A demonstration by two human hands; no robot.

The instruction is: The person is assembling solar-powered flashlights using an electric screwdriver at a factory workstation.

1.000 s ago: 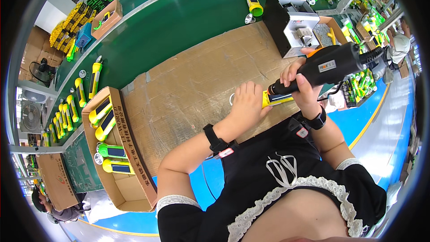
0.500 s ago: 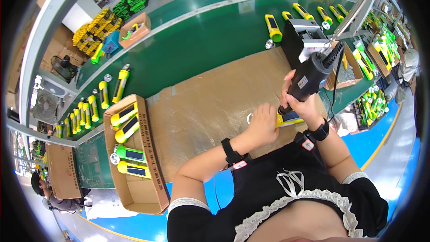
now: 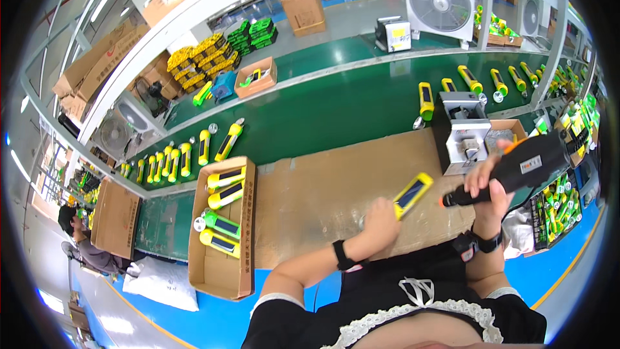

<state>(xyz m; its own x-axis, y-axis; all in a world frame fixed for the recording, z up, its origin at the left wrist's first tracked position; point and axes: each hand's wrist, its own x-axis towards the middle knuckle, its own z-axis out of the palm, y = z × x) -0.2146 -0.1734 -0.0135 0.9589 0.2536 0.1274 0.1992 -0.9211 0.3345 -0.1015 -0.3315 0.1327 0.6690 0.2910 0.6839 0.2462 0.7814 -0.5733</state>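
My left hand (image 3: 381, 223) is closed around one end of a yellow flashlight (image 3: 413, 195) with a dark solar panel. The flashlight tilts up to the right over a brown cardboard sheet (image 3: 316, 187), and its head end is mostly hidden by the hand. In my right hand (image 3: 487, 190) is a black electric screwdriver (image 3: 536, 163), held nearly level with its tip pointing left. That tip is apart from the flashlight. On my left stands an open cardboard box (image 3: 248, 245) holding several yellow flashlights and a green flashlight (image 3: 223, 225).
A grey and black machine (image 3: 466, 130) stands just beyond my right hand, beside a small carton. Yellow flashlights line the green conveyor belt (image 3: 310, 113) on both sides. A crate of green flashlights (image 3: 560, 210) sits at far right. At far left is another person (image 3: 90, 245).
The screwdriver has lifted off the flashlight and swung right, turning nearly level. My left hand has raised and tilted the flashlight. The view has shifted, showing more of the far side.
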